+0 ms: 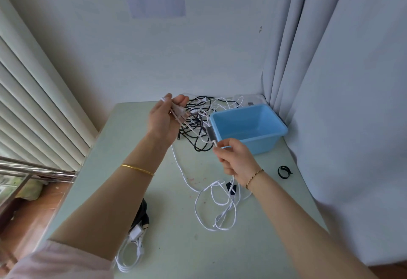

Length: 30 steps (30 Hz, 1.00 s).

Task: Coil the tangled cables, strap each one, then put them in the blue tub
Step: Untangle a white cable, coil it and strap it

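The left hand (pixel 165 120) curls round gathered loops of white cable (pixel 182 175) while the right hand (pixel 235 159) pinches a white strand, probably feeding the coil, with the tangle (pixel 198 137) beyond both and the blue tub (pixel 273 134) just past the right.

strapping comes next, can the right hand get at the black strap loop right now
Probably yes: the black strap loop lies uncovered on the table beside the right hand, though that hand grips a white cable.

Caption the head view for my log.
Left hand and right hand hold a white cable beside the empty blue tub.
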Motion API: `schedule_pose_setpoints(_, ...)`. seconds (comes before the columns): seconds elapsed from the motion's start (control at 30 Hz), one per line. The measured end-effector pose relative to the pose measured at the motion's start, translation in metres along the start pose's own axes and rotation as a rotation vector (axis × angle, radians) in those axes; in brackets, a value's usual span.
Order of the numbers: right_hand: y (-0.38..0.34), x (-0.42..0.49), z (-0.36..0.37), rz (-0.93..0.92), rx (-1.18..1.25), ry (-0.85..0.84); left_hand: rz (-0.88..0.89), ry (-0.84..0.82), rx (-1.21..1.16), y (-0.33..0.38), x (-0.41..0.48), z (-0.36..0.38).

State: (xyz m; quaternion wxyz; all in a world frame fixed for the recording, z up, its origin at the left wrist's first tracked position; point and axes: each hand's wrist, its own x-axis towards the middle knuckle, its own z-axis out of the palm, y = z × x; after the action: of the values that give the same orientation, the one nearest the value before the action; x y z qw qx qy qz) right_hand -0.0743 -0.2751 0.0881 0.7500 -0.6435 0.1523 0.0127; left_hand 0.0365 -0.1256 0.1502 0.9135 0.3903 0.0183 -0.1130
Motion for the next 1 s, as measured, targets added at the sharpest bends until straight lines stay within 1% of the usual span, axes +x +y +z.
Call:
schedule_pose_setpoints(0.1,-0.002,-0.003,0.0,-0.086,-0.182,-0.015,0.06,0.073,-0.018,0.003,0.004,-0.004)
schedule_pose_setpoints(0.17,-0.005,-0.005,0.0,-0.101,-0.257,-0.033,0.076,0.084,-0.014,0.005,0.005,-0.005)
schedule_pose_setpoints(0.27,-0.009,-0.007,0.002,-0.011,-0.282,-0.118,0.09,0.087,0.015,0.005,0.005,-0.005)
schedule_pose_setpoints(0.4,-0.011,-0.009,0.006,0.124,-0.161,-0.211,0.147,0.092,0.138,0.001,0.001,-0.003)
schedule_pose_setpoints(0.5,-0.019,-0.014,0.007,0.108,-0.212,-0.274,0.206,0.059,0.373,-0.005,-0.001,-0.007)
schedule_pose_setpoints(0.6,-0.036,-0.021,0.009,0.046,-0.265,-0.318,0.293,-0.048,0.718,-0.012,-0.007,-0.01)
schedule_pose_setpoints(0.67,-0.048,-0.025,0.008,-0.015,-0.303,-0.317,0.326,-0.133,0.945,-0.013,-0.014,-0.009)
schedule_pose_setpoints(0.73,-0.06,-0.026,0.005,-0.088,-0.343,-0.289,0.286,-0.248,1.184,-0.016,-0.017,-0.009)
schedule_pose_setpoints(0.8,-0.069,-0.026,0.001,-0.168,-0.374,-0.239,0.186,-0.377,1.342,-0.019,-0.02,-0.011)
schedule_pose_setpoints(0.87,-0.075,-0.022,-0.002,-0.256,-0.433,-0.164,0.015,-0.461,1.335,-0.019,-0.028,-0.007)
schedule_pose_setpoints(0.93,-0.076,-0.016,-0.006,-0.339,-0.494,-0.076,-0.133,-0.504,1.288,-0.018,-0.035,-0.002)
schedule_pose_setpoints(1.0,-0.073,-0.007,-0.011,-0.404,-0.48,0.006,-0.208,-0.529,1.212,-0.016,-0.041,0.003)
